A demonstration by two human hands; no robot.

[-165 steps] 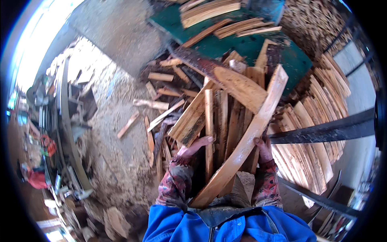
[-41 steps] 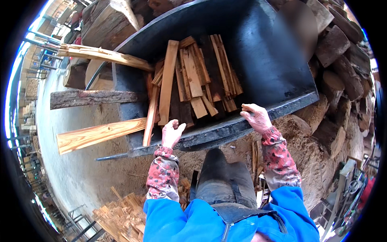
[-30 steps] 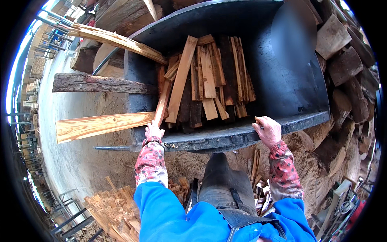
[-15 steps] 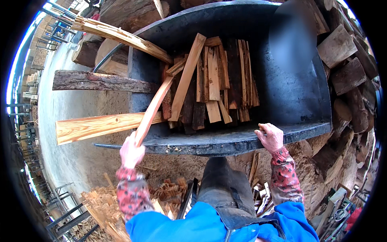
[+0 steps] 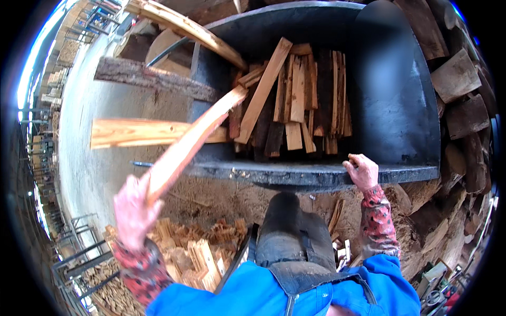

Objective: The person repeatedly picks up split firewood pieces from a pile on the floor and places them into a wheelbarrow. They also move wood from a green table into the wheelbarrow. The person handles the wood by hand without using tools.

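My left hand [image 5: 134, 210] is closed around the near end of a long split strip of wood [image 5: 192, 139]. The strip slants up and to the right, its far end over the left side of a black metal bin [image 5: 311, 173]. My right hand [image 5: 362, 171] has its fingers curled on the bin's near rim, toward the right. Inside the bin lie several split wood sticks [image 5: 298, 97], side by side, some dark and some pale. One longer stick [image 5: 263, 92] lies slanted across their left part.
Past the bin's left side stick out a bark-covered slab [image 5: 153, 79], a pale board [image 5: 142, 133] and a longer piece [image 5: 190, 29]. Split wood [image 5: 205, 258] is heaped at lower left. Cut logs [image 5: 456, 76] are stacked at the right. Tools [image 5: 435, 295] lie at lower right.
My left hand has moved left and nearer to me, drawing the strip of wood with it. My right hand stays on the rim. The whole view has shifted slightly.
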